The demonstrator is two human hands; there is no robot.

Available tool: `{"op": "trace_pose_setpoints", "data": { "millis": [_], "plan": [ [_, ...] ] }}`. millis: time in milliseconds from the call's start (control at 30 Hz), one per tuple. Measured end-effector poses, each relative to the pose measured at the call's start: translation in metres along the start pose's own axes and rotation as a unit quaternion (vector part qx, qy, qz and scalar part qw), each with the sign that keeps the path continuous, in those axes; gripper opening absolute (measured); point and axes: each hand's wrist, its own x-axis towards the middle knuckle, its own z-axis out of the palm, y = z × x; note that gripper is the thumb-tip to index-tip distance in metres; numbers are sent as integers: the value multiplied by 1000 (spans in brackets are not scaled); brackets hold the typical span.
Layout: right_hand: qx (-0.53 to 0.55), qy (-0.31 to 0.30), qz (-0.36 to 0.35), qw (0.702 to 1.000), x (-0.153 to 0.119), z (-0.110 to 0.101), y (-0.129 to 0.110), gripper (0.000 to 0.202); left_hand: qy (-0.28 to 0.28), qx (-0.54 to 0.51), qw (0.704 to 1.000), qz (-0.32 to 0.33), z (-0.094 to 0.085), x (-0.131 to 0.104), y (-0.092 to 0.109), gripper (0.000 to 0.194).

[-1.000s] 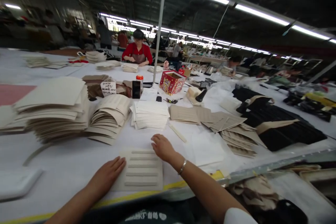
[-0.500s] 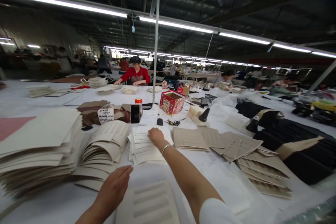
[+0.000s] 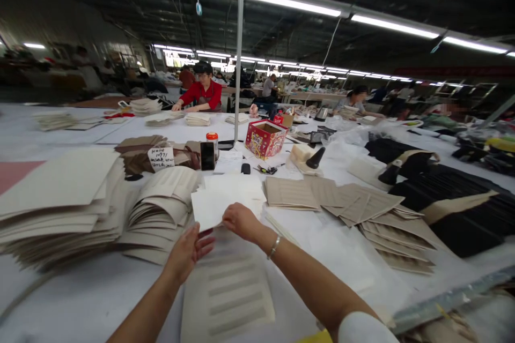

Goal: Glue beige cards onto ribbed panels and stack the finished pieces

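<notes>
A white sheet (image 3: 211, 202) is raised at its near edge over the middle stack of white pieces (image 3: 251, 187). My right hand (image 3: 241, 221), with a bracelet at the wrist, pinches the sheet's near right corner. At the near left corner, my left hand (image 3: 189, 251) has its fingers apart, thumb beside the sheet's edge and the other fingers below it. Under both hands lies a pale panel with darker stripes (image 3: 237, 297), flat on the white table.
Curved pale panels (image 3: 161, 209) and a tall cream stack (image 3: 60, 187) stand at left. Beige panels (image 3: 292, 194) lie at right, near black material (image 3: 458, 214). Behind are a phone (image 3: 207, 156), a red box (image 3: 263, 142) and a pole (image 3: 238, 53). A person in red (image 3: 203, 94) sits across.
My right hand has come nearer, pulling up the near edge of a white sheet from the stack. My left hand has moved up to the sheet's corner. The view has tilted down.
</notes>
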Motion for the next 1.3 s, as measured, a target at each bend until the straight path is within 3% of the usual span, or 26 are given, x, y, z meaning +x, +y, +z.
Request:
{"op": "trace_pose_setpoints", "data": {
  "millis": [67, 200, 433, 767, 1300],
  "plan": [
    [34, -31, -26, 999, -37, 9, -21, 7, 12, 25, 999, -42, -12, -18, -8, 20],
    [134, -31, 30, 990, -86, 21, -60, 9, 49, 134, 986, -81, -20, -50, -28, 21],
    [191, -49, 125, 972, -105, 30, -118, 7, -32, 206, 976, -59, -16, -89, -44, 37],
    [121, -109, 153, 975, -107, 32, -125, 14, -76, 171, 979, -86, -25, -107, -48, 27],
    [99, -171, 119, 973, -104, 22, -126, 17, -88, 294, 952, -4, -26, -108, -50, 25]
  ]
}}
